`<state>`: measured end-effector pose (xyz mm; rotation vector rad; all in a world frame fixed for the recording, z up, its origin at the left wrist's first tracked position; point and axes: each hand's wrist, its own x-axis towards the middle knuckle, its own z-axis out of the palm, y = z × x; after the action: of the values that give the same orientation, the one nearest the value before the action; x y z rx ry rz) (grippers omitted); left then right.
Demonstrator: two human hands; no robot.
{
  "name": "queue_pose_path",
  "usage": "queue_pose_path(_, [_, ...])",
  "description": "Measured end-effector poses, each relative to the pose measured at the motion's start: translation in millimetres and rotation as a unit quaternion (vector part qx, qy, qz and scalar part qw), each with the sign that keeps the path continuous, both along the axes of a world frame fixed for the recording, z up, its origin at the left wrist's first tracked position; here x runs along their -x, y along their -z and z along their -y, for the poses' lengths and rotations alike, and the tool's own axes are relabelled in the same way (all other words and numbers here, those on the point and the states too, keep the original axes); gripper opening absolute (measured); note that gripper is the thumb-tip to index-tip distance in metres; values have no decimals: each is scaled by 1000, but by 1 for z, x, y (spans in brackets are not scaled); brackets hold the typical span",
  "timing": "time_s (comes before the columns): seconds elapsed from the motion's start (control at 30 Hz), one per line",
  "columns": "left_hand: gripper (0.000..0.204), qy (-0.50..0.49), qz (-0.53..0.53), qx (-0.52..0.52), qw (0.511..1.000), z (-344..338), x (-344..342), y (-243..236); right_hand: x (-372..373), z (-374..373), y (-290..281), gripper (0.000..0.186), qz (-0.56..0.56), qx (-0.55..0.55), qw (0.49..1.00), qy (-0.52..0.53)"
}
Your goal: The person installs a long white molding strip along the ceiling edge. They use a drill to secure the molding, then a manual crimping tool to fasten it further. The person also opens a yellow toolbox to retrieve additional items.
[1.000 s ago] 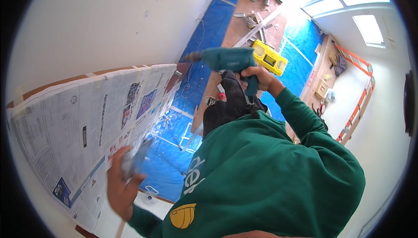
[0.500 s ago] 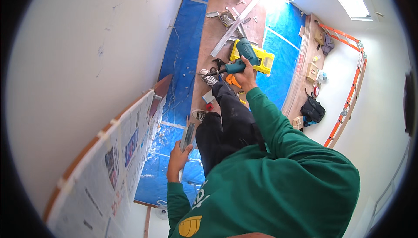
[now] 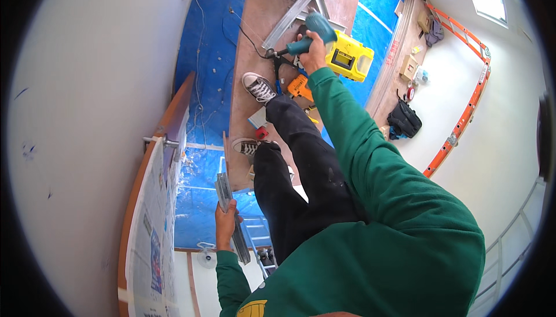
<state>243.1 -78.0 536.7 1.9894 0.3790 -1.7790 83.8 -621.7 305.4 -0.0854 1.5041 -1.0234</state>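
Note:
My right hand [image 3: 313, 53] is wrapped around the handle of a teal power drill [image 3: 319, 27], held out ahead of me above the plank platform. A dark cord runs from the handle's end. Low on the left, my left hand [image 3: 225, 224] grips a short length of grey metal channel [image 3: 223, 188], tilted along my leg. Just right of the drill lies a yellow case [image 3: 354, 43] with a black latch. An orange tool [image 3: 299, 87] rests below it, near my shoe [image 3: 259, 87]. A small red item [image 3: 262, 133] sits beside my other shoe.
Long metal channel [image 3: 296, 11] and offcuts lie on the brown platform [image 3: 250, 33], with blue sheeting [image 3: 214, 39] alongside. A paper-covered door [image 3: 147, 212] with a handle [image 3: 167, 142] stands left. An orange ladder [image 3: 463, 123] and black backpack [image 3: 404, 119] are right.
The view has shifted, bringing the door handle in. My right hand has drawn the drill back slightly and turned it. My left hand still holds the channel, now lower and more upright.

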Motion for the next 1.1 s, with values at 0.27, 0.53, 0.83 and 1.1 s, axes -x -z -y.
queue_pose_path(0.27, [51,-94,-26,-12,995,-10,38,59,-13,66,4,58,-507,224,652,-517])
queue_pose_path(0.53, [54,-140,-35,-52,988,-25,72,77,-91,126,87,33,-604,367,134,-694])
queue_pose_path(0.83, [55,-175,-47,-90,979,-25,101,91,-117,90,141,34,-565,110,-24,-817])
queue_pose_path(1.1, [65,-202,-87,-114,969,-28,95,97,-118,59,208,33,-574,47,-128,-807])
